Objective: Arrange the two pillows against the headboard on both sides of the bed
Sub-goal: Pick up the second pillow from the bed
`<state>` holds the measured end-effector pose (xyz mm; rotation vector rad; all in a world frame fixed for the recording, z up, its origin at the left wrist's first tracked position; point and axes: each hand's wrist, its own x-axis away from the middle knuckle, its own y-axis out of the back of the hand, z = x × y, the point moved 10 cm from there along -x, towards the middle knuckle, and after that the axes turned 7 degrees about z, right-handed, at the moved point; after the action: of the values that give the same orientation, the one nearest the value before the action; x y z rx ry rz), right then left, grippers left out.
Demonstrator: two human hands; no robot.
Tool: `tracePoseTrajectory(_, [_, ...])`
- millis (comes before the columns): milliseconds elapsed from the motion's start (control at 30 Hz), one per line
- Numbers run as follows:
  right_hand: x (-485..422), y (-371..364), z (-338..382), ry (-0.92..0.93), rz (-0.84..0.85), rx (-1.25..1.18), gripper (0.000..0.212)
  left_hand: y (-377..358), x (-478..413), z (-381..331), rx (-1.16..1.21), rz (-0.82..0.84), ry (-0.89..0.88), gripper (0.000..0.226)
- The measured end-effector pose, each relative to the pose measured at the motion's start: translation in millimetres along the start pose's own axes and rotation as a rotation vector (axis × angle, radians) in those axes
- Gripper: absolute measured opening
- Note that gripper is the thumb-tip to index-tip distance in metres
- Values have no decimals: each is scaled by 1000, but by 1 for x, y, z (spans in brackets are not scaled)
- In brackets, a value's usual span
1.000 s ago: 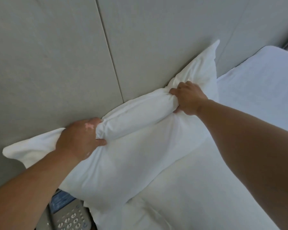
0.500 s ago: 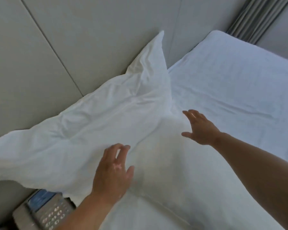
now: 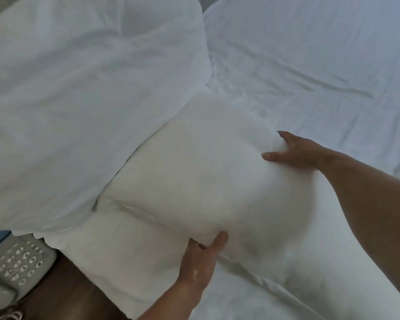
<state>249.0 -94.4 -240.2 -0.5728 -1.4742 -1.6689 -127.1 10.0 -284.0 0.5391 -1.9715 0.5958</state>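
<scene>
A wrinkled white pillow [image 3: 79, 100] fills the upper left of the head view and hides nearly all of the headboard. A second, smoother cream-white pillow [image 3: 194, 176] lies in front of it on the bed, with one corner tucked under the first. My left hand [image 3: 199, 259] grips this second pillow's near edge, thumb on top and fingers underneath. My right hand [image 3: 298, 151] clasps its far right side, fingers sunk into the fabric.
The white bed sheet [image 3: 310, 65] stretches to the right, creased. A grey push-button telephone [image 3: 16, 266] sits on a dark wooden bedside table [image 3: 74, 294] at the lower left, close to the pillow's corner.
My hands let go of the first pillow, left resting at the headboard. The view dropped toward the bed, and both hands now hold a second pillow lying in front of it.
</scene>
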Motion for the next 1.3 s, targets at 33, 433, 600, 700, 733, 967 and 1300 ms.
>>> tracePoseTrajectory(33, [-5, -1, -3, 1, 7, -24, 136, -11, -4, 0, 112, 42, -18, 76])
tracePoseTrajectory(433, [31, 17, 10, 119, -31, -70, 88, -66, 10, -3, 538, 126, -89, 77])
tracePoseTrajectory(600, [88, 33, 9, 120, -49, -107, 69, -74, 48, -2, 533, 124, -60, 68])
tracePoseTrajectory(700, [128, 36, -14, 85, -63, -135, 66, -86, 75, 9, 506, 161, -15, 69])
tracePoseTrajectory(733, [142, 37, -25, 69, -80, -151, 66, -89, 84, 12, 504, 162, -1, 71])
tracePoseTrajectory(967, [260, 33, -101, 7, -293, -364, 61, -103, 142, -2, 372, 237, -68, 67])
tracePoseTrajectory(1300, [425, -58, -151, -131, -752, -839, 55, -91, 186, -106, -161, 255, -513, 72])
